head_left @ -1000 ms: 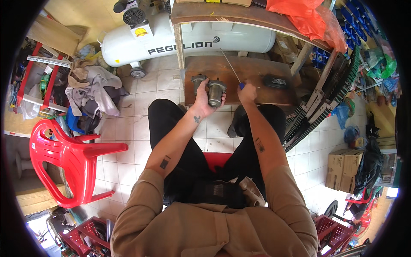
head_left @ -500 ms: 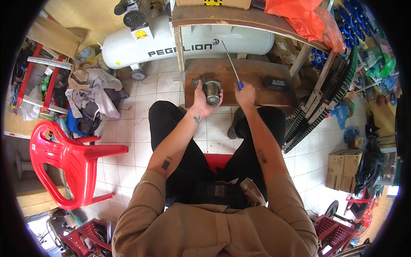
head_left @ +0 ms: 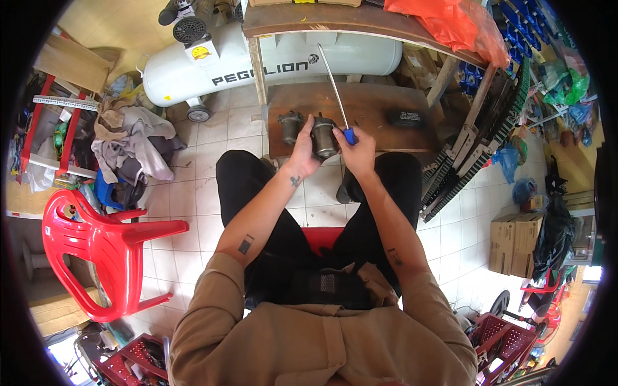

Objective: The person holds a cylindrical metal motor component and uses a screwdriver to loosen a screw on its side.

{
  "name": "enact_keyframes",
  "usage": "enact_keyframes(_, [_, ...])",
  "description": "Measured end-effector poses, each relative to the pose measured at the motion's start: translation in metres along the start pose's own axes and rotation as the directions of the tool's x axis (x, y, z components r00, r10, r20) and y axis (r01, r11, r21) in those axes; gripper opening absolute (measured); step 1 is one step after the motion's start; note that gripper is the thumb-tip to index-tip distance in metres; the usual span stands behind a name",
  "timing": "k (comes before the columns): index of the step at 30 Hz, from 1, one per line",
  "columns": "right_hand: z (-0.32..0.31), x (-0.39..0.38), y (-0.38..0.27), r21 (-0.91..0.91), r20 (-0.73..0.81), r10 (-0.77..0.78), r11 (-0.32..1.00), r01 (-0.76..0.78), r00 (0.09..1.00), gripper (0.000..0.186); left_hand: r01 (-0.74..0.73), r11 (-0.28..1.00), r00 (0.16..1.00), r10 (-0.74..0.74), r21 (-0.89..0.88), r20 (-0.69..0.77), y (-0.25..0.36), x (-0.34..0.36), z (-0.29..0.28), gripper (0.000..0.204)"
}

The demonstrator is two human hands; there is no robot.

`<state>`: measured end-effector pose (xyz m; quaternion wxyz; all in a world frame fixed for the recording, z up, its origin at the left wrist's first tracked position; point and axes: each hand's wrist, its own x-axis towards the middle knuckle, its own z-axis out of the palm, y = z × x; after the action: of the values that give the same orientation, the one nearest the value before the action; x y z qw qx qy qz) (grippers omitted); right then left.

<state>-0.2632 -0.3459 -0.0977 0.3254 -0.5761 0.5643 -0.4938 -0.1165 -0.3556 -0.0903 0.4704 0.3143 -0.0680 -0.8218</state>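
screwdriver (head_left: 349, 135) with a blue handle and long thin metal shaft is gripped in the right hand (head_left: 359, 152). the left hand (head_left: 305, 157) is closed around a dull grey metal cylinder (head_left: 325, 143), at the near edge of a brown wooden board (head_left: 378, 106).

The floor (head_left: 193, 212) is white tile; a red chair (head_left: 132, 251) stands left, a wooden shelf (head_left: 360, 24) ahead, a yellow wall (head_left: 116, 29) beyond.

Blk lettering (head_left: 261, 73) w/ rnd logo (head_left: 313, 58) on wht tank (head_left: 174, 76)
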Motion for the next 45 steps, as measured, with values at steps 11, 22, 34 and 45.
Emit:
enact_keyframes(11, [0.008, 0.002, -0.002, -0.244, 0.037, -0.194, 0.95, 0.197, 0.98, 0.022, -0.061, 0.99, 0.995, 0.071, 0.126, -0.071, -0.013, 0.015, -0.018, 0.048])
enact_keyframes(22, [0.007, 0.001, -0.004, -0.279, 0.003, -0.162, 0.947, 0.157, 0.987, 0.026, -0.127, 0.983, 0.974, 0.149, 0.129, -0.172, -0.021, 0.023, -0.022, 0.047])
enact_keyframes(34, [0.011, -0.002, -0.008, -0.185, -0.14, -0.094, 0.98, 0.067, 0.986, 0.025, -0.221, 0.961, 0.965, 0.241, 0.167, -0.108, -0.027, 0.025, -0.028, 0.1])
enact_keyframes(45, [0.011, -0.002, -0.004, -0.183, -0.197, -0.117, 0.98, 0.08, 0.973, 0.03, -0.237, 0.963, 0.964, 0.25, 0.128, -0.094, -0.031, 0.022, -0.024, 0.098])
